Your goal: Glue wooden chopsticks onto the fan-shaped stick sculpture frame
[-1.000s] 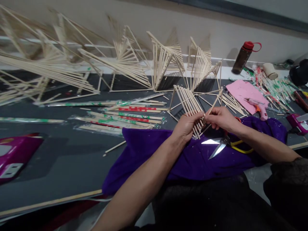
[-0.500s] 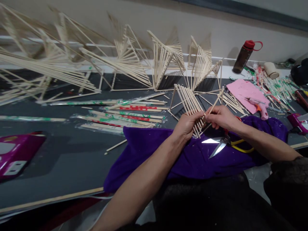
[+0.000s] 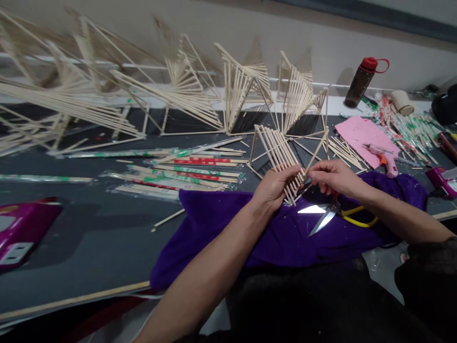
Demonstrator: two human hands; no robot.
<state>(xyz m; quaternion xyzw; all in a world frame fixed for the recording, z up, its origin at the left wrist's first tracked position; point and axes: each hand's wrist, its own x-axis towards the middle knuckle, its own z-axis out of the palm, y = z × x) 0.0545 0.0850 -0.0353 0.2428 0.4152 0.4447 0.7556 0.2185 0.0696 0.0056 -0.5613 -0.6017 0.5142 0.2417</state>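
Note:
A small frame of wooden sticks [image 3: 278,148] stands over the front edge of the dark table, its near end above a purple cloth [image 3: 221,228]. My left hand [image 3: 273,188] grips its slatted side near the lower end, thumb on top. My right hand [image 3: 330,177] is at the frame's right side, its fingers pinched together beside a slanting stick; what they hold, if anything, is too small to make out. Open scissors [image 3: 332,212] with yellow and red handles lie on the cloth below my right hand.
Larger stick structures [image 3: 246,90] line the wall. Wrapped chopsticks [image 3: 193,169] lie left of the frame. To the right are a pink sheet [image 3: 357,133], a glue gun [image 3: 387,159], more wrapped sticks [image 3: 410,128] and a bottle [image 3: 360,83]. A purple box [image 3: 28,228] sits far left.
My right hand has drawn slightly away to the right from the slats. My left hand keeps its grip on the frame. The whole view has shifted a little.

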